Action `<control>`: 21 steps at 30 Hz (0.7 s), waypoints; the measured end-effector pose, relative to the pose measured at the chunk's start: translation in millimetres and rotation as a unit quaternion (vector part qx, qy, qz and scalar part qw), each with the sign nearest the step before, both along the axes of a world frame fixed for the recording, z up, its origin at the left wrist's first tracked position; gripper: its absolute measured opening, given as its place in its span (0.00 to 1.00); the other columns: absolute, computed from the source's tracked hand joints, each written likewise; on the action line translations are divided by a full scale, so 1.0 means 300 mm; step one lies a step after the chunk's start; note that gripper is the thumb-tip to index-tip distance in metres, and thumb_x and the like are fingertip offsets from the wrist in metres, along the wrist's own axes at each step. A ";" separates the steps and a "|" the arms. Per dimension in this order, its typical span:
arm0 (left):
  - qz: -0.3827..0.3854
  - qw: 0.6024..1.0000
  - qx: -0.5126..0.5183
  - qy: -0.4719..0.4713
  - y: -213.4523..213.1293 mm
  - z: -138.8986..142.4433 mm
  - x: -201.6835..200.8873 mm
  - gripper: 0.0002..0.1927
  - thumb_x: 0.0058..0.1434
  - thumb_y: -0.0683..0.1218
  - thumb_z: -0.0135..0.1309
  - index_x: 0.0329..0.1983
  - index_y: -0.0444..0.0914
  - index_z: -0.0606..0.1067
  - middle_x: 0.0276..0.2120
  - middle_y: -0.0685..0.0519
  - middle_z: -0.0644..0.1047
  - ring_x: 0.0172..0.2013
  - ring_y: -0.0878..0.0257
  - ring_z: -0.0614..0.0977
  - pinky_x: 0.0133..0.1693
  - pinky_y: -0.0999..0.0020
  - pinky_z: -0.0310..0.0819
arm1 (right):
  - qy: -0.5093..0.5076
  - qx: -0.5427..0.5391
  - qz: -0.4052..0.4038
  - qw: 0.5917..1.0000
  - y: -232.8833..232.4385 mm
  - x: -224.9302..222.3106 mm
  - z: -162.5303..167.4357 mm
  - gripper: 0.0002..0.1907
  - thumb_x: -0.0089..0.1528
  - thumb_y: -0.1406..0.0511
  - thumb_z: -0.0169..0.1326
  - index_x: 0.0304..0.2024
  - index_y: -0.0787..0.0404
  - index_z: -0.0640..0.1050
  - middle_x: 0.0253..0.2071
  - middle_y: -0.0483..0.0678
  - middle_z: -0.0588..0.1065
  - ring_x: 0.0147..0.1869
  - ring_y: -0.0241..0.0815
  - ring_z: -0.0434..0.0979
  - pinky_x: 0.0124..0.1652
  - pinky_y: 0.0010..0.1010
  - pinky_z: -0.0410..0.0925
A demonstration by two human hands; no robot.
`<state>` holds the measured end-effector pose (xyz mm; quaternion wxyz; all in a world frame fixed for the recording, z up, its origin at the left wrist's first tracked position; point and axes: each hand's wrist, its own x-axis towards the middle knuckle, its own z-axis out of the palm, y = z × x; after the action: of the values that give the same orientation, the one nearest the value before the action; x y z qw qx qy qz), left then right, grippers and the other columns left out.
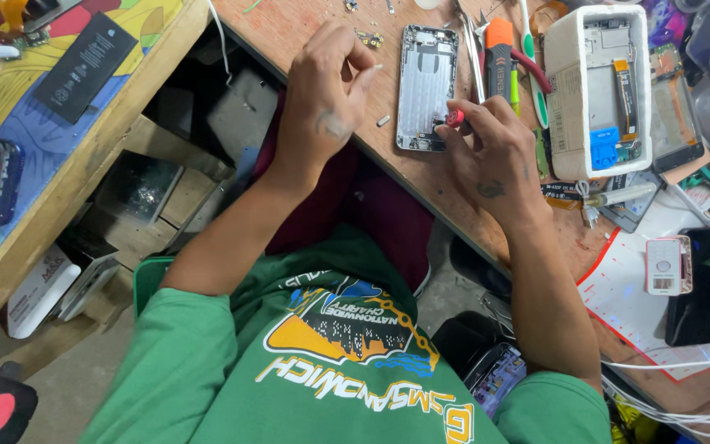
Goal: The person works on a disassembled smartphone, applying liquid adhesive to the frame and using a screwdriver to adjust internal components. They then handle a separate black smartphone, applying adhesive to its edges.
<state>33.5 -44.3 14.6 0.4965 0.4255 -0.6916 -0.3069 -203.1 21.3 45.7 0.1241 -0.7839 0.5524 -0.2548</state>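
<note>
A scuffed wooden bench (pixel 421 177) carries an opened phone shell (pixel 426 86), white foam tray (pixel 597 90) and tweezers (pixel 472 49).

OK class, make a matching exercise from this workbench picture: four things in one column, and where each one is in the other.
Things:
1. red-handled tool
2. silver phone shell
3. white foam box
4. black battery

Places:
A. far left, on the coloured mat
B. in the right hand
C. right of the orange-capped tool
D. on the table between both hands

Pairs: 1-B, 2-D, 3-C, 4-A

A silver-grey phone housing (pixel 426 86) is seen on the brown wooden bench (pixel 306 20); a red-tipped screwdriver (pixel 454 117), a white foam box (pixel 597 90) and a green shirt (pixel 232 362) are shown.
</note>
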 end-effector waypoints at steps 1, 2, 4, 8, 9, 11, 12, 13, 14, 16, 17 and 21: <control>0.005 1.000 -0.002 0.002 -0.005 0.002 0.003 0.08 0.65 0.35 0.59 0.38 0.31 0.70 0.36 0.45 0.72 0.34 0.55 0.79 0.36 0.64 0.74 | 0.002 -0.001 -0.001 1.000 -0.002 0.002 0.000 0.15 0.65 0.68 0.66 0.54 0.64 0.80 0.40 0.52 0.74 0.33 0.43 0.75 0.34 0.34 0.69; 0.009 1.000 -0.004 0.003 -0.008 0.003 0.002 0.07 0.65 0.35 0.59 0.40 0.31 0.71 0.37 0.45 0.73 0.35 0.54 0.79 0.38 0.63 0.74 | 0.003 -0.001 -0.003 1.000 -0.004 0.003 -0.001 0.15 0.65 0.68 0.66 0.53 0.64 0.80 0.40 0.53 0.74 0.33 0.43 0.76 0.35 0.34 0.69; 0.000 1.000 -0.029 -0.010 -0.001 0.003 -0.007 0.07 0.65 0.35 0.58 0.44 0.32 0.74 0.39 0.45 0.74 0.39 0.52 0.79 0.44 0.59 0.74 | 0.001 0.001 -0.010 1.000 -0.006 0.002 -0.004 0.13 0.65 0.68 0.66 0.51 0.64 0.80 0.40 0.53 0.74 0.33 0.43 0.76 0.35 0.34 0.70; -0.051 0.991 -0.106 -0.068 0.058 -0.018 -0.070 0.13 0.61 0.43 0.64 0.48 0.37 0.77 0.47 0.47 0.76 0.51 0.50 0.76 0.58 0.53 0.68 | -0.009 0.004 -0.017 1.000 -0.003 -0.003 -0.021 0.08 0.66 0.71 0.63 0.48 0.64 0.81 0.39 0.54 0.75 0.35 0.47 0.78 0.36 0.35 0.70; -0.064 0.987 -0.125 -0.081 0.068 -0.025 -0.084 0.16 0.59 0.46 0.67 0.47 0.38 0.77 0.49 0.48 0.76 0.53 0.51 0.75 0.61 0.53 0.65 | -0.009 0.000 -0.017 1.000 -0.002 -0.006 -0.024 0.07 0.67 0.72 0.62 0.48 0.64 0.81 0.39 0.54 0.75 0.36 0.48 0.78 0.37 0.36 0.70; -0.079 0.987 -0.100 -0.100 0.079 -0.041 -0.102 0.18 0.55 0.47 0.69 0.46 0.39 0.78 0.50 0.48 0.76 0.53 0.51 0.75 0.58 0.55 0.63 | -0.018 -0.018 -0.024 0.999 -0.005 -0.011 -0.033 0.06 0.67 0.72 0.61 0.46 0.65 0.80 0.40 0.55 0.77 0.39 0.49 0.80 0.39 0.36 0.71; -0.087 0.986 -0.088 -0.110 0.080 -0.049 -0.106 0.19 0.53 0.48 0.69 0.46 0.39 0.79 0.50 0.49 0.76 0.54 0.52 0.75 0.56 0.56 0.63 | -0.023 -0.027 -0.028 0.999 -0.007 -0.012 -0.036 0.06 0.67 0.72 0.61 0.46 0.65 0.79 0.41 0.55 0.78 0.40 0.50 0.81 0.40 0.36 0.72; -0.084 0.986 -0.087 -0.113 0.079 -0.055 -0.106 0.19 0.53 0.49 0.70 0.45 0.39 0.79 0.50 0.50 0.76 0.54 0.52 0.75 0.56 0.56 0.63 | -0.021 -0.028 -0.033 0.999 -0.007 -0.014 -0.038 0.06 0.67 0.72 0.61 0.45 0.65 0.79 0.40 0.55 0.78 0.40 0.50 0.81 0.40 0.36 0.72; -0.081 0.986 -0.086 -0.117 0.078 -0.061 -0.104 0.19 0.52 0.49 0.71 0.44 0.40 0.79 0.49 0.51 0.76 0.54 0.51 0.74 0.57 0.57 0.63 | -0.019 -0.028 -0.038 0.999 -0.006 -0.014 -0.040 0.06 0.67 0.71 0.62 0.45 0.66 0.79 0.40 0.56 0.78 0.41 0.51 0.81 0.40 0.37 0.72; -0.078 0.986 -0.086 -0.122 0.079 -0.068 -0.098 0.19 0.52 0.50 0.72 0.44 0.40 0.79 0.49 0.52 0.76 0.54 0.51 0.74 0.57 0.58 0.63 | -0.024 -0.025 -0.042 0.998 -0.005 -0.012 -0.045 0.06 0.67 0.71 0.62 0.45 0.66 0.79 0.41 0.56 0.78 0.41 0.50 0.81 0.41 0.36 0.72; -0.079 0.985 -0.088 -0.122 0.079 -0.070 -0.096 0.19 0.52 0.50 0.72 0.43 0.41 0.79 0.49 0.52 0.76 0.54 0.51 0.73 0.57 0.58 0.63 | -0.029 -0.024 -0.043 0.998 -0.005 -0.011 -0.046 0.06 0.67 0.71 0.61 0.45 0.66 0.79 0.41 0.56 0.78 0.41 0.50 0.82 0.41 0.36 0.73; -0.076 0.986 -0.083 -0.122 0.082 -0.074 -0.094 0.18 0.52 0.49 0.73 0.42 0.41 0.78 0.48 0.52 0.77 0.55 0.52 0.74 0.58 0.58 0.64 | -0.027 -0.044 -0.050 0.997 -0.003 -0.027 -0.030 0.09 0.68 0.71 0.61 0.50 0.67 0.79 0.43 0.56 0.78 0.42 0.50 0.82 0.44 0.36 0.73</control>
<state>5.3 -19.5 -7.7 0.4169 0.3638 -0.8004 -0.2308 -211.1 20.2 36.7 0.0914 -0.7528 0.5760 -0.3054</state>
